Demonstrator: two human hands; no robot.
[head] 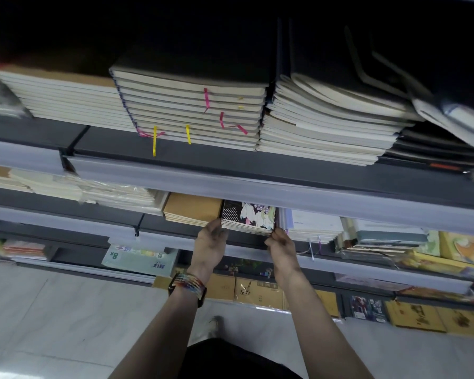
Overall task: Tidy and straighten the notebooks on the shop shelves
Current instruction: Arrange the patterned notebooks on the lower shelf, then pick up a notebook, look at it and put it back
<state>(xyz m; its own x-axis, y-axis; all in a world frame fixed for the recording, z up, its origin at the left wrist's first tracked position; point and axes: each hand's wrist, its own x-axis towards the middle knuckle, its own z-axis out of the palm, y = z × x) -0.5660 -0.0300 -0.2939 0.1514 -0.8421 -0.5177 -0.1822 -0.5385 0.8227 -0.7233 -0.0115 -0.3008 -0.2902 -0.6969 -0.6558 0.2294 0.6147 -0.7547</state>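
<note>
A small stack of notebooks with a black floral cover (pixel 248 218) lies on the second shelf (pixel 175 228), partly under the shelf above. My left hand (pixel 211 246) grips the stack's front left corner. My right hand (pixel 281 246) pinches its front right corner. A stack of tan-covered notebooks (pixel 193 212) sits just left of it, and a pile of white notebooks (pixel 315 224) just right.
The upper shelf (pixel 230 157) carries stacks of dark-covered notebooks (pixel 195 105) with pink and yellow ribbons and curled white ones (pixel 331 119). Lower shelves hold yellow boxed items (pixel 257 292) and a green pack (pixel 137 259). Grey tiled floor (pixel 66 324) lies below left.
</note>
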